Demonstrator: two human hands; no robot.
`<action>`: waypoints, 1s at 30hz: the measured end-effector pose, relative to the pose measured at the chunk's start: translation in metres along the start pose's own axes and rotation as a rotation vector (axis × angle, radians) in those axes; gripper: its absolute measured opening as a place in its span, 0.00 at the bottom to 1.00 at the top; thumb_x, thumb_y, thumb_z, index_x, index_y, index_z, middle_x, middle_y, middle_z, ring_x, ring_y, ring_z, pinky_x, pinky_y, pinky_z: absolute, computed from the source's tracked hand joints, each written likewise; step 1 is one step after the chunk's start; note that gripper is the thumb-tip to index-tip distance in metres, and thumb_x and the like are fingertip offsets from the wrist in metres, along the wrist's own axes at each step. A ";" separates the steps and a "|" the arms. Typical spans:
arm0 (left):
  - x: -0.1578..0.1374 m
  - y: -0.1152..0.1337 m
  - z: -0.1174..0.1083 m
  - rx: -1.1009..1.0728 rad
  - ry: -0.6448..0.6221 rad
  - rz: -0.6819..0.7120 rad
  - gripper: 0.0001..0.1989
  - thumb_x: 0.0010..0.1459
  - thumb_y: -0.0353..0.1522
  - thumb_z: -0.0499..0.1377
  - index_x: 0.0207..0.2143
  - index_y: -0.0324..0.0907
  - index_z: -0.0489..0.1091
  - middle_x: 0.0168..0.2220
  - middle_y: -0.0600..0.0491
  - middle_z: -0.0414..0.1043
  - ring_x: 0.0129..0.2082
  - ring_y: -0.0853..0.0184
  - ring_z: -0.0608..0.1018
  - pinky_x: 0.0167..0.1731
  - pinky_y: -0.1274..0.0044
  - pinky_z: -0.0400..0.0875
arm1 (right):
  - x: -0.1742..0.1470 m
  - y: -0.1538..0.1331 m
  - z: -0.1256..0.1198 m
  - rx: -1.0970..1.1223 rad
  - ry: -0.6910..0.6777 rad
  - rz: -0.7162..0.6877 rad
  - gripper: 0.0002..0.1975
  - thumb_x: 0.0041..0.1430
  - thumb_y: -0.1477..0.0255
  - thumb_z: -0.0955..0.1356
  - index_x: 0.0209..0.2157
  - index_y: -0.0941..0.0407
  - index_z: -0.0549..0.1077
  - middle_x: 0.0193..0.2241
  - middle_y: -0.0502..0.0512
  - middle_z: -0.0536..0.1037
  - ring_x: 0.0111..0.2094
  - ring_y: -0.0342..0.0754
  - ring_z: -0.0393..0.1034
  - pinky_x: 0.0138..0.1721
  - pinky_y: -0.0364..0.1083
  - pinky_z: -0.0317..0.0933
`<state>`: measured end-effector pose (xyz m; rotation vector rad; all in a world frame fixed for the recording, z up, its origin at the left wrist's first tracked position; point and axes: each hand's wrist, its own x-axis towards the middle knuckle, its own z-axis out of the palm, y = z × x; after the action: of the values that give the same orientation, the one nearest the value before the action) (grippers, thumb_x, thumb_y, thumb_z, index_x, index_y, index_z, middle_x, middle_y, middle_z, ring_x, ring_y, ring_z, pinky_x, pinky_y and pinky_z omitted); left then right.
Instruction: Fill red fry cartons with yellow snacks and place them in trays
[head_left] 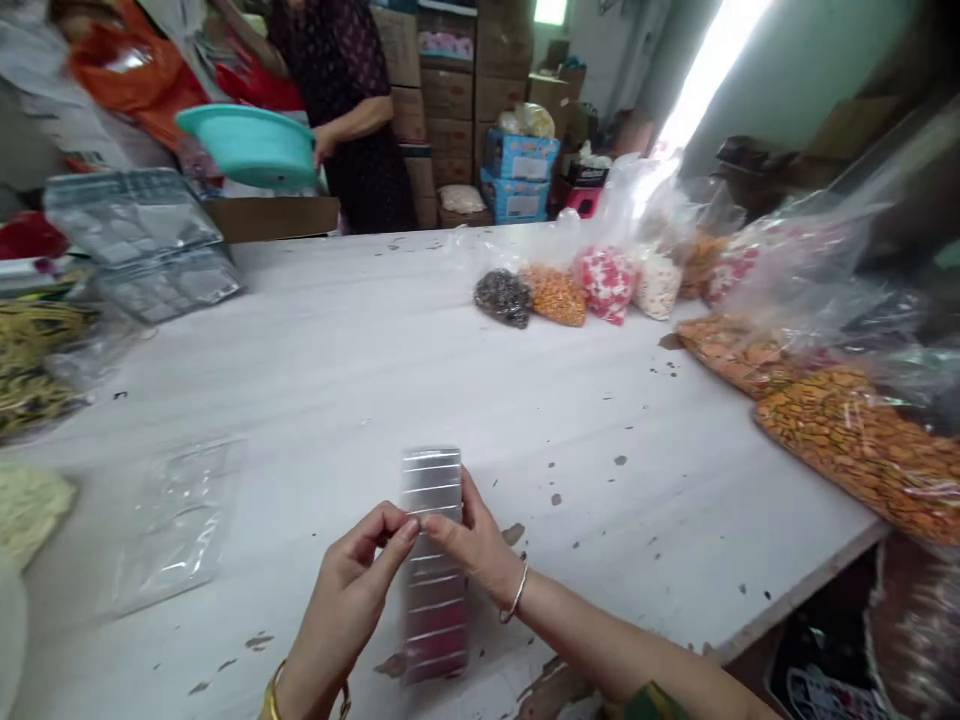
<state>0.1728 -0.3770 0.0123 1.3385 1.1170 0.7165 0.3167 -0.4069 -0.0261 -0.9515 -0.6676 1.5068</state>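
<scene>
Head view shows a banded silvery strip [433,480] at the near side of the white table [337,370], gripped by the right hand [480,550] with the thumb laid across its face and the fingers set along its right edge. Thumb and forefinger of the left hand [352,580] are pressed together at its left edge; whether anything is caught between them cannot be told. Farther left, a clear flat pouch [180,525] is seen.

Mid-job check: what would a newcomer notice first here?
Probably the turquoise basin, held by another person at upper left. Next, the clear bags of colourful pieces along the right of the white table, then the silvery banded strip at front centre.
</scene>
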 end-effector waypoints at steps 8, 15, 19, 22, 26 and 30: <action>-0.004 -0.004 0.030 -0.353 0.083 -0.103 0.14 0.48 0.35 0.66 0.21 0.39 0.63 0.24 0.57 0.61 0.28 0.72 0.63 0.31 0.80 0.59 | -0.019 -0.008 -0.011 0.047 -0.018 0.118 0.27 0.52 0.58 0.71 0.51 0.52 0.65 0.45 0.53 0.75 0.45 0.53 0.69 0.49 0.51 0.61; -0.005 -0.007 0.029 -0.479 0.051 -0.147 0.15 0.49 0.36 0.66 0.22 0.38 0.62 0.22 0.59 0.60 0.26 0.75 0.62 0.31 0.80 0.57 | -0.022 0.006 -0.019 0.053 -0.010 0.278 0.28 0.52 0.55 0.70 0.52 0.53 0.68 0.47 0.56 0.75 0.48 0.54 0.68 0.51 0.53 0.61; -0.006 -0.006 0.020 -0.379 0.034 -0.099 0.12 0.52 0.37 0.63 0.27 0.37 0.68 0.27 0.56 0.65 0.29 0.73 0.65 0.34 0.79 0.59 | -0.019 0.008 -0.018 -0.040 0.002 0.241 0.29 0.50 0.58 0.72 0.53 0.51 0.66 0.49 0.55 0.74 0.51 0.54 0.66 0.53 0.53 0.59; -0.006 -0.007 0.019 -0.390 0.042 -0.114 0.13 0.49 0.36 0.65 0.24 0.37 0.67 0.25 0.56 0.66 0.28 0.73 0.66 0.33 0.78 0.60 | -0.018 0.009 -0.018 -0.111 -0.031 0.230 0.28 0.52 0.59 0.72 0.53 0.52 0.66 0.50 0.55 0.73 0.52 0.54 0.65 0.54 0.54 0.58; -0.008 -0.008 0.024 -0.472 0.078 -0.130 0.15 0.45 0.35 0.67 0.20 0.38 0.64 0.21 0.57 0.64 0.25 0.74 0.65 0.31 0.79 0.59 | -0.017 0.010 -0.016 -0.115 -0.073 0.239 0.27 0.52 0.58 0.71 0.52 0.54 0.68 0.53 0.56 0.71 0.57 0.54 0.60 0.58 0.55 0.52; -0.011 -0.011 0.025 -0.510 0.073 -0.148 0.17 0.45 0.37 0.67 0.20 0.38 0.62 0.21 0.58 0.61 0.25 0.74 0.63 0.30 0.80 0.57 | -0.019 0.005 -0.014 -0.073 -0.091 0.270 0.24 0.51 0.58 0.72 0.48 0.54 0.72 0.51 0.55 0.74 0.55 0.55 0.63 0.57 0.54 0.55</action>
<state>0.1897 -0.3982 0.0011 0.7963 0.9920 0.8742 0.3258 -0.4274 -0.0338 -1.0667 -0.6831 1.7823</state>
